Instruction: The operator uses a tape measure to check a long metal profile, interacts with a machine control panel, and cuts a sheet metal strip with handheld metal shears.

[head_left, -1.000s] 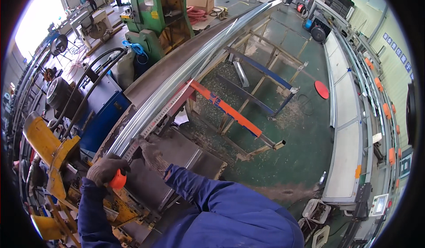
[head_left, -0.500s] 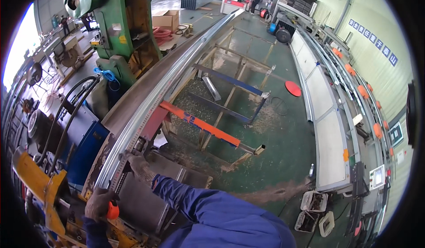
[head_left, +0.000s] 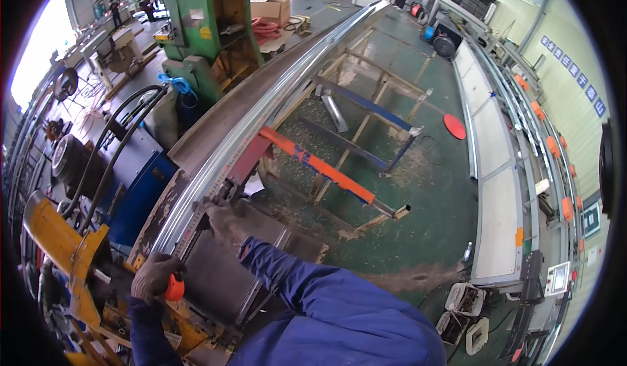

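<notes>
A bundle of long silvery metal profiles (head_left: 225,160) runs from my hands far away toward the upper right. At its near end my gloved left hand (head_left: 153,276) is closed around an orange tape measure (head_left: 174,287). The tape's pale blade (head_left: 243,149) stretches along the right edge of the profiles. Farther up that edge is my gloved right hand (head_left: 222,222), its fingers bent against the profiles and blade. Exactly what those fingers pinch is hidden. A dark metal plate (head_left: 228,271) lies below my right forearm.
An orange bar (head_left: 320,169) juts right from a floor-level metal frame (head_left: 356,147). Yellow machinery (head_left: 55,225) stands at the near left, with a green press (head_left: 196,26) beyond. A long white-panelled line (head_left: 499,216) runs along the right; plastic containers (head_left: 465,299) sit at its foot.
The whole view has shifted, so the scene sits farther right and slightly higher. Both hands keep nearly the same places on the profiles, the left still around the tape measure.
</notes>
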Demonstrator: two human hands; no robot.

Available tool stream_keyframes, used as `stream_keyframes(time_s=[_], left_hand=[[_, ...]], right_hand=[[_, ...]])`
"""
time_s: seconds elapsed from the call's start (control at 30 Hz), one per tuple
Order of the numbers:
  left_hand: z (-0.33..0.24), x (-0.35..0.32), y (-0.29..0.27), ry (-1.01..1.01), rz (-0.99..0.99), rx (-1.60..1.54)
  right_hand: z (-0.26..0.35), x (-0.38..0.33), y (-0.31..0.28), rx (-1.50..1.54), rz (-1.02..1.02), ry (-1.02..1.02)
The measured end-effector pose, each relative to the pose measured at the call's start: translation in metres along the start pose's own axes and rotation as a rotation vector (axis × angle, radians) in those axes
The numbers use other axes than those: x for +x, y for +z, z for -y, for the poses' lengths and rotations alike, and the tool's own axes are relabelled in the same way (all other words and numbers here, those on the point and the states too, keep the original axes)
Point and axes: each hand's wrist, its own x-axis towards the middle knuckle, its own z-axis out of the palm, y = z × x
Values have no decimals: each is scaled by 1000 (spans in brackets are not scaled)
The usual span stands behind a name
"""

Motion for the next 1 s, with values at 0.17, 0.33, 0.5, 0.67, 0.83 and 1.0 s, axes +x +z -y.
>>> stream_keyframes(time_s=[0.17, 0.33, 0.5, 0.67, 0.83, 1.0], left_hand=[[-13, -10, -7, 14, 11, 27], [19, -3, -15, 471, -52, 450], [-15, 11, -15, 529, -6, 477], [-56, -1, -11, 229, 119, 332], [31, -55, -32, 45, 11, 6], [12, -122, -37, 386, -172, 499]], right_hand=[[18, -2, 5, -56, -46, 85], [47, -20, 24, -103, -59, 149], [67, -75, 46, -57, 27, 253], [3, -38, 26, 247, -31, 200], [116, 49, -2, -21, -38, 11], [195, 110, -66, 66, -123, -132]])
